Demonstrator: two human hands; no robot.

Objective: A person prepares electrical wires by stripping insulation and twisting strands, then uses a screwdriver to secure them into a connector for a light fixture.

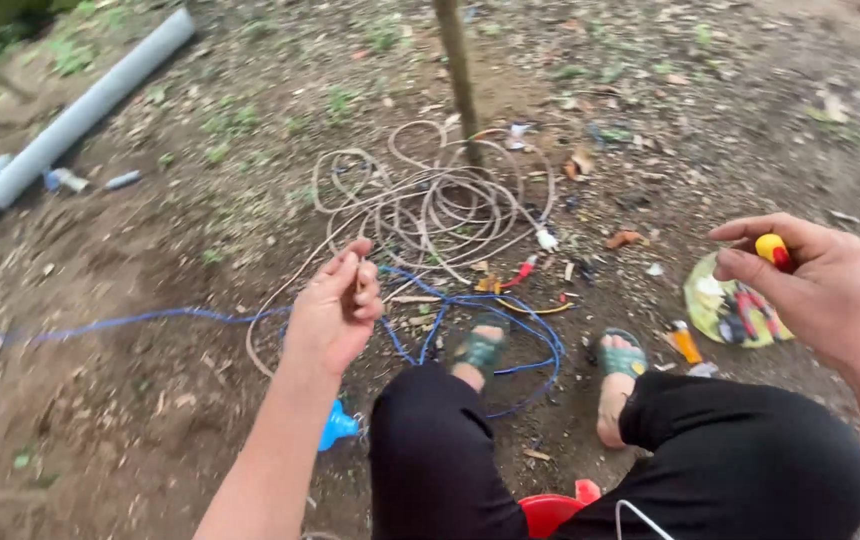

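Head view. Person seated low over bare dirt, knees in black trousers at bottom centre, feet in green sandals [480, 350].

Left hand [333, 310], centre-left of frame: fingers curled in, thumb and fingertips pinched on the end of a tan cable [430, 205] (the grip point itself is small, hard to resolve). The cable runs up from the hand into a loose coil at upper centre, lying around the foot of a thin wooden post [458, 70].

Right hand [820, 285], right edge of frame: closed around a tool with a yellow and red handle [772, 250]; only the handle end shows.

A blue cable [150, 320] crosses the ground from the left edge and loops by the feet. Grey pipe [80, 110] lies at upper left. Yellow-green dish of small tools [730, 300] sits on the ground just below the right hand.
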